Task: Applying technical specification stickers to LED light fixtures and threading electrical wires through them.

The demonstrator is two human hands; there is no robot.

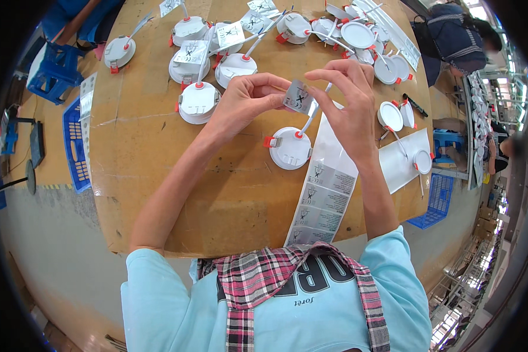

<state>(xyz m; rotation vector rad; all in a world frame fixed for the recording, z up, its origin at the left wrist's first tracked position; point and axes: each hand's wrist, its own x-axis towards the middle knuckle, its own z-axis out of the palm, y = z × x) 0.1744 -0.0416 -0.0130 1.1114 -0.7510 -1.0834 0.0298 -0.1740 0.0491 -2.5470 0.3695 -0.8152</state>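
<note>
Between my two hands is a silver printed label, held up over the table by the white cable of a round white downlight. My left hand pinches the label's left edge between thumb and fingers. At its upper right side, my right hand is closed with thumb and forefinger at the label and cable. The downlight lies on the table just below, a red-tipped spring clip at its left. Under my right forearm runs a strip of silver labels on white backing.
Several downlights, some with labels on their cables, stand at the far left, among them one downlight. A pile of downlights lies at the far right. Near the right edge are a black marker and a white sheet. Blue crates flank the table.
</note>
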